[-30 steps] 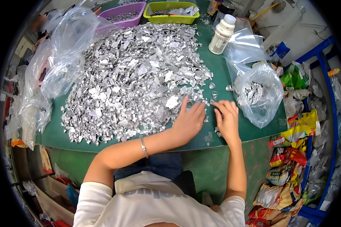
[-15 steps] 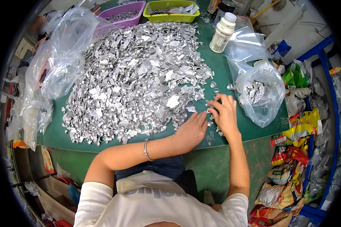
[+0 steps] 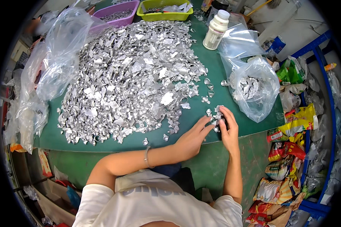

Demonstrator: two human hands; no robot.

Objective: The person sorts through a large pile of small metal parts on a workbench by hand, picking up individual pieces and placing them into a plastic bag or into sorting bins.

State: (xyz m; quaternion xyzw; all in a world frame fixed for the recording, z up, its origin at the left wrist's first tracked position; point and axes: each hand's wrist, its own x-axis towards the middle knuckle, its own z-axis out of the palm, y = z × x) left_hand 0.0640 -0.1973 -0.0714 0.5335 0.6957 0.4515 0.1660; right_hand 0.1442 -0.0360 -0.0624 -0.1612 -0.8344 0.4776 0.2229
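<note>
A broad heap of small silvery metal pieces (image 3: 129,83), with flat flakes and ring-like shapes among them, covers much of the green table (image 3: 201,125). Close to the front edge, right of the heap, a small cluster of metal pieces (image 3: 217,116) lies between my two hands. My left hand (image 3: 194,139) reaches in from the left, fingers stretched and thumb apart, tips at the cluster. On the other side, my right hand (image 3: 229,130) curves around it with thumb and fingers apart. Beyond it, a clear plastic bag (image 3: 259,108) holds more flakes.
A white bottle (image 3: 216,30) stands behind the bag. Purple (image 3: 119,17) and lime-green (image 3: 165,16) basins sit at the back. Crumpled clear plastic bags (image 3: 60,56) cover the left side. Blue shelving (image 3: 324,68) and colourful packets (image 3: 288,151) line the right.
Both hands have drawn slightly nearer to the front edge, and the right fingers now curve round a cluster of pieces. A few loose pieces now lie at the heap's front edge. The whole view shifted slightly.
</note>
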